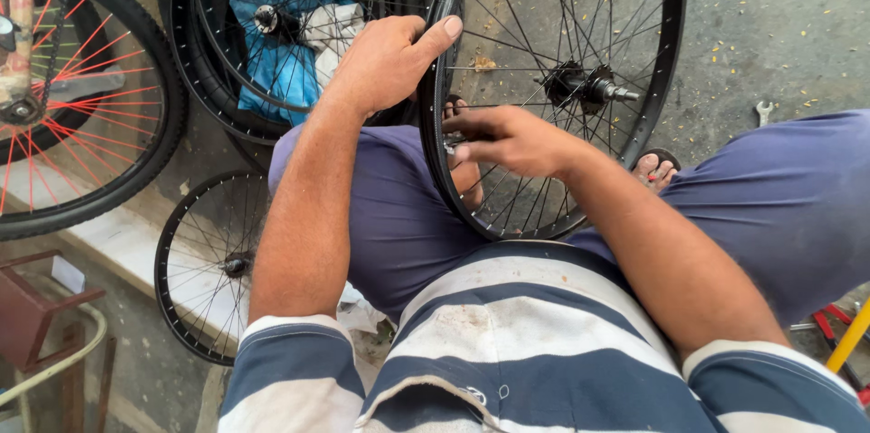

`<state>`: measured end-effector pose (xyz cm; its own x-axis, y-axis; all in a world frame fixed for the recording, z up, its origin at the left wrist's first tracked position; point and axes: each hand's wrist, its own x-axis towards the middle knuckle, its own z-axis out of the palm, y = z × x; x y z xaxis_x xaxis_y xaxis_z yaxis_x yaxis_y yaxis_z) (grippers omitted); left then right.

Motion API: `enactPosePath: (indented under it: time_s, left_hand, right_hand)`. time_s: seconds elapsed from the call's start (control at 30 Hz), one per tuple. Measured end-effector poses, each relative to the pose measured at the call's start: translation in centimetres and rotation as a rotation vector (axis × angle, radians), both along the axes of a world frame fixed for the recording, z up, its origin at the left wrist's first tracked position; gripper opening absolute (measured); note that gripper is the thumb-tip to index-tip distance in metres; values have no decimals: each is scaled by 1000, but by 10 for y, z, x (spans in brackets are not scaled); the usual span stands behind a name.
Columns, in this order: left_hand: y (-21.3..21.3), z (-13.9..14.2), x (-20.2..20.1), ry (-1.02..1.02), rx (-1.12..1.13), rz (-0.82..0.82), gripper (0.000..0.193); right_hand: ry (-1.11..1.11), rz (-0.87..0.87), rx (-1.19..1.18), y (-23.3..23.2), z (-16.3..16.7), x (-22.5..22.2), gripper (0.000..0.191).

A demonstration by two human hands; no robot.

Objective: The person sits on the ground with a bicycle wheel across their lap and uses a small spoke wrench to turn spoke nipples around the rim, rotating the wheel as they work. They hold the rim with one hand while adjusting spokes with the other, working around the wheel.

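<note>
A black spoked bicycle wheel (666, 43) stands upright between my knees, its hub (580, 86) right of centre. My left hand (385, 62) grips the rim at its upper left, thumb laid over the edge. My right hand (512, 139) is closed around a small dark tool, pressed against the spokes close to the inner left side of the rim. My feet in sandals show through and beside the wheel on the concrete floor.
Several more black wheels (208, 261) lean at the left and top, one over a blue cloth (272, 52). A tyred wheel with red spokes (82, 89) stands far left. A spanner (764, 112) lies on the floor at right. A rusty metal frame (36, 306) sits bottom left.
</note>
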<state>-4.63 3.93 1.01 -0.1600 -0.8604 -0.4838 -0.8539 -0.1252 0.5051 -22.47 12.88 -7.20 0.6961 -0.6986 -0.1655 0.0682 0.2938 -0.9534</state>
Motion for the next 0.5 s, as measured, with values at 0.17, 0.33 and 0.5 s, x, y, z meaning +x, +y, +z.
enactPosePath:
  time_s: [0.17, 0.33, 0.5]
  left_hand:
    - [-2, -3, 1, -6, -33, -42, 68]
    - [-2, -7, 2, -37, -33, -51, 66]
    - [-2, -9, 3, -25, -169, -117, 64]
  right_hand:
    - [464, -330, -554, 14, -2, 4, 27]
    - [246, -89, -302, 7, -8, -5, 32]
    - [409, -274, -389, 7, -5, 1, 34]
